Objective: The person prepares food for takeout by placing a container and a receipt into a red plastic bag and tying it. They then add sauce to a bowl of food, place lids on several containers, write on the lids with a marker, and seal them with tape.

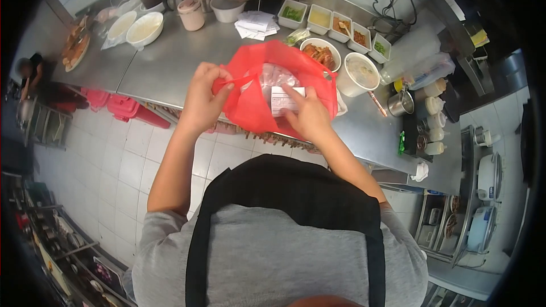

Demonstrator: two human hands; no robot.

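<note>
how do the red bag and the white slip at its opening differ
Color: the red bag is plain red where it shows, while the white slip is pale with dark print.
Size: the red bag is much larger than the white slip.
Contact: the left hand holds the red bag's edge, while the right hand's fingers lie over the white slip.
Both are in front of the person.

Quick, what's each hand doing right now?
Left hand: closed, pinching the edge of the red bag.
Right hand: touching the white paper slip; whether closed on it cannot be told.
</note>
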